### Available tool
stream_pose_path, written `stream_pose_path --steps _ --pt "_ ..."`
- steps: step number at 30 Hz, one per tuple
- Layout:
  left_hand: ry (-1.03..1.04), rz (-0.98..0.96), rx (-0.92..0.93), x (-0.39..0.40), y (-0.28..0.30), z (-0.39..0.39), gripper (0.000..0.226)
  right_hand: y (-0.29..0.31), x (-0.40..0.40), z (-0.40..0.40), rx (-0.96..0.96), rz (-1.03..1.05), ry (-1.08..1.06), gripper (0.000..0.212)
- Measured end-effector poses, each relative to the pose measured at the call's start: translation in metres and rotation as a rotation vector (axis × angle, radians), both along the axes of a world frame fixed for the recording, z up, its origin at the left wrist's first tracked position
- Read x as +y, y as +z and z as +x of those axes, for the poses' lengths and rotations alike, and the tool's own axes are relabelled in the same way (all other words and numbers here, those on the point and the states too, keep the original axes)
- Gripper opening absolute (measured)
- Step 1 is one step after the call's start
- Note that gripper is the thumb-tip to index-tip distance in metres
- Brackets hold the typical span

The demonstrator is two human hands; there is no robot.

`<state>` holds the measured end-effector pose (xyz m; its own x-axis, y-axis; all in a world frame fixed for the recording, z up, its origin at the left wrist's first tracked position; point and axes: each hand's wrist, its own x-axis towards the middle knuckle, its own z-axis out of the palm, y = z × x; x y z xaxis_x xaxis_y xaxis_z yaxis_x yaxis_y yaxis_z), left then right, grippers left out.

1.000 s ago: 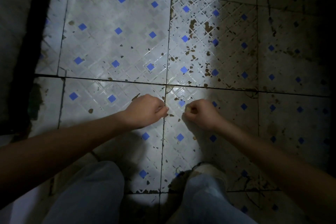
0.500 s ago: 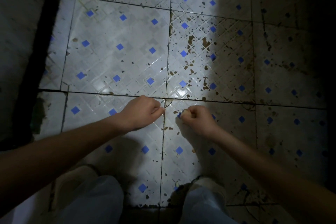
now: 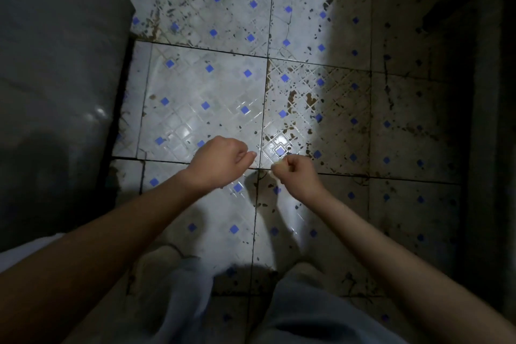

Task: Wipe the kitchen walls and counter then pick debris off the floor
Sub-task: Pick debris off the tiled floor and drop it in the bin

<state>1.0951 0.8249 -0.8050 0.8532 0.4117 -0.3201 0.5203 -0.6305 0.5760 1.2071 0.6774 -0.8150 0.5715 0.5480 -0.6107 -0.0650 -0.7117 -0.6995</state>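
The white floor tiles (image 3: 201, 92) carry small blue diamonds. Brown debris flecks (image 3: 300, 98) are scattered over the tile just right of centre. My left hand (image 3: 220, 162) hovers over the tile joint with fingers curled and thumb against them; nothing shows inside it. My right hand (image 3: 296, 173), close beside it, is curled too and pinches a small pale scrap (image 3: 276, 165) at its fingertips. Both hands sit above the floor, a few centimetres apart.
A grey cabinet or wall face (image 3: 55, 64) rises along the left edge, with a dark gap at its base. The right side of the floor (image 3: 418, 120) lies in deep shadow and looks stained. My trouser legs (image 3: 307, 313) and a shoe (image 3: 159, 262) fill the bottom.
The view has tilted forward, showing more floor ahead. Both hands keep their curled pose and have lifted slightly and moved forward over the tile joint.
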Motion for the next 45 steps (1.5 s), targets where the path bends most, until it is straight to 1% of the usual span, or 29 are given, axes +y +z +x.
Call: stream_pose_path --steps 1,4,8,14,17,22,25,29,36,41,43,45 --pt "0.016 0.001 0.003 0.003 0.014 -0.001 0.048 0.013 0.003 -0.001 0.007 -0.006 -0.01 0.031" --pt "0.116 -0.012 0.005 0.009 0.059 -0.009 0.049 0.057 0.009 -0.003 0.026 -0.037 -0.078 0.038" --pt "0.231 -0.014 0.019 0.013 0.118 -0.02 0.05 0.124 0.009 -0.008 0.051 -0.048 -0.195 0.028" --pt "0.25 -0.065 -0.013 -0.001 0.209 -0.027 0.049 0.222 -0.003 -0.021 0.074 -0.091 -0.359 0.027" --pt "0.268 -0.097 -0.025 -0.011 0.261 -0.031 0.05 0.274 -0.009 -0.031 0.085 -0.106 -0.449 0.035" --pt "0.304 -0.157 -0.061 -0.025 0.354 -0.028 0.051 0.369 -0.013 -0.057 0.094 -0.044 -0.583 0.041" --pt "0.248 -0.206 -0.051 -0.035 0.398 -0.027 0.051 0.414 -0.021 -0.079 0.089 -0.03 -0.665 0.04" --pt "0.166 -0.191 -0.042 -0.046 0.44 -0.035 0.052 0.456 -0.037 -0.106 0.119 -0.006 -0.691 0.038" --pt "0.138 -0.152 -0.029 -0.071 0.488 -0.076 0.052 0.507 -0.094 -0.137 0.061 0.018 -0.58 0.033" --pt "0.147 -0.15 -0.011 -0.104 0.517 -0.105 0.052 0.542 -0.137 -0.159 0.045 0.044 -0.54 0.03" --pt "0.148 -0.161 -0.023 -0.123 0.528 -0.111 0.052 0.554 -0.151 -0.169 0.043 0.049 -0.55 0.025" --pt "0.109 -0.173 -0.033 -0.141 0.539 -0.115 0.052 0.563 -0.165 -0.18 0.045 0.046 -0.562 0.023"
